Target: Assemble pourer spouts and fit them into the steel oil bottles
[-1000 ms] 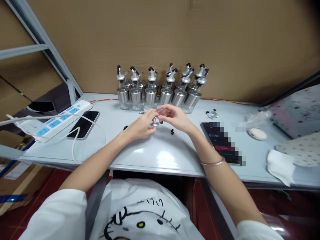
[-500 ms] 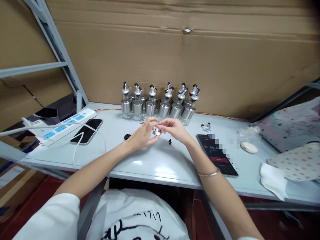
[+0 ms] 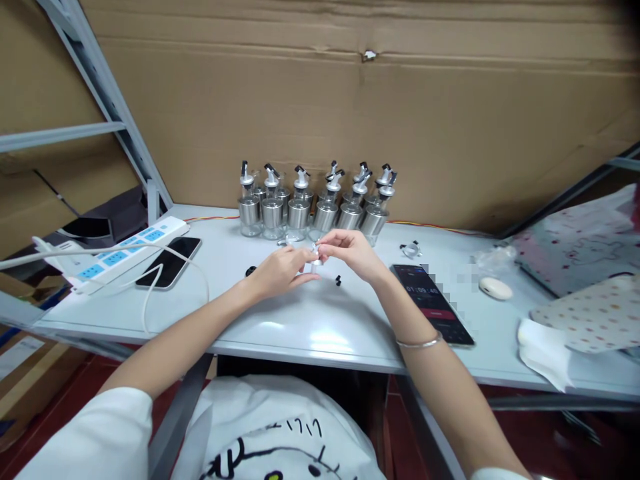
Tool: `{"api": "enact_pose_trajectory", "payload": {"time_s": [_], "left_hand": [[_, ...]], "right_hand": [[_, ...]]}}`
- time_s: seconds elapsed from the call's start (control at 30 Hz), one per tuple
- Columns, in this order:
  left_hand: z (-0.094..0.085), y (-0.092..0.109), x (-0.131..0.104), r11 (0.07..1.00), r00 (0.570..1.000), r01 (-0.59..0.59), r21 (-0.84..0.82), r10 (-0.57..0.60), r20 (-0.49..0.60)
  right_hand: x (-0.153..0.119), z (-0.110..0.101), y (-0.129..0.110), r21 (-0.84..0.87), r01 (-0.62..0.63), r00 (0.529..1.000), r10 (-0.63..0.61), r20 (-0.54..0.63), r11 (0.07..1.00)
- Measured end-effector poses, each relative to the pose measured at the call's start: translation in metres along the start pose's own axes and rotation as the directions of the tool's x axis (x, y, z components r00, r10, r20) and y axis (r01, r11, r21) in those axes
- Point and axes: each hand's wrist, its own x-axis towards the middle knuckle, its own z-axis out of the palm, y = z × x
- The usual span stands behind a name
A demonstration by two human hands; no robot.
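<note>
Between my two hands, over the middle of the table, is a small silver spout piece. My left hand grips it from the left, thumb below and fingers above. My right hand pinches at its upper right side, and the fingertips partly cover it. A small black part lies on the table just below my right hand. Beside my left hand sits a round black part, partly hidden. Behind the hands stand several glass and steel bottles with silver and black spouts.
A power strip with white cables and a phone lie at the left. On the right are a phone showing a timer, a clear ring-shaped part, a white oval object and a dotted pouch.
The silver piece is turned and more covered by my fingers. My left hand has closed in more around it. The whole view has shifted slightly.
</note>
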Motion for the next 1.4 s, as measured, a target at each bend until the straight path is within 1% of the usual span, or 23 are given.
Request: {"api": "enact_pose_trajectory", "payload": {"time_s": [0.07,0.17,0.27,0.37,0.47,0.6,0.8,0.93,1.0,1.07,1.13,1.23,1.33,1.4], "left_hand": [[0.001,-0.001,-0.002,1.000,1.000,-0.007,-0.001,0.007,-0.005],[0.003,-0.002,-0.004,1.000,1.000,-0.007,-0.001,0.007,0.004],[0.002,-0.002,-0.007,1.000,1.000,-0.009,-0.007,0.009,0.027],[0.001,0.000,-0.008,1.000,0.999,-0.013,-0.016,0.014,0.042],[0.000,0.001,-0.008,1.000,0.999,-0.010,-0.019,0.011,0.052],[0.000,0.000,-0.007,1.000,0.997,0.009,-0.024,-0.007,0.071],[0.001,-0.001,-0.008,0.999,0.994,0.050,-0.015,-0.049,0.098],[0.002,0.000,-0.009,0.999,0.994,0.047,-0.009,-0.046,0.099],[0.002,-0.001,-0.009,0.999,0.995,0.044,-0.006,-0.043,0.091],[0.003,-0.002,-0.009,0.999,0.996,0.054,0.004,-0.055,0.075],[0.004,-0.003,-0.009,0.997,0.995,0.072,0.017,-0.073,0.060],[0.006,-0.005,-0.010,0.996,0.994,0.087,0.024,-0.089,0.057],[0.007,-0.005,-0.011,0.995,0.994,0.092,0.022,-0.093,0.053],[0.008,-0.005,-0.011,0.995,0.994,0.097,0.028,-0.098,0.038]], "right_hand": [[-0.001,-0.005,-0.001,-0.069,-0.018,1.000,0.019,0.010,0.997],[-0.001,-0.020,0.001,-0.233,-0.075,0.997,0.075,-0.010,0.970],[-0.003,-0.036,0.009,-0.412,-0.176,0.981,0.195,0.004,0.894],[-0.004,-0.046,0.018,-0.536,-0.251,0.939,0.338,0.068,0.806],[-0.006,-0.045,0.025,-0.598,-0.269,0.904,0.413,0.114,0.755],[-0.004,-0.035,0.028,-0.612,-0.247,0.896,0.418,0.152,0.751],[-0.001,-0.018,0.026,-0.577,-0.191,0.920,0.350,0.178,0.794],[-0.001,-0.005,0.025,-0.522,-0.143,0.941,0.279,0.192,0.841],[-0.001,-0.002,0.025,-0.481,-0.124,0.954,0.237,0.183,0.868],[0.000,-0.003,0.025,-0.428,-0.108,0.975,0.180,0.132,0.897],[0.002,-0.005,0.024,-0.354,-0.089,0.993,0.112,0.044,0.931],[0.004,-0.008,0.020,-0.201,-0.049,0.997,0.036,-0.068,0.978],[0.004,-0.008,0.015,-0.030,-0.014,0.993,0.011,-0.117,0.999],[0.002,-0.006,0.010,0.082,-0.013,0.993,0.022,-0.112,0.997]]}}
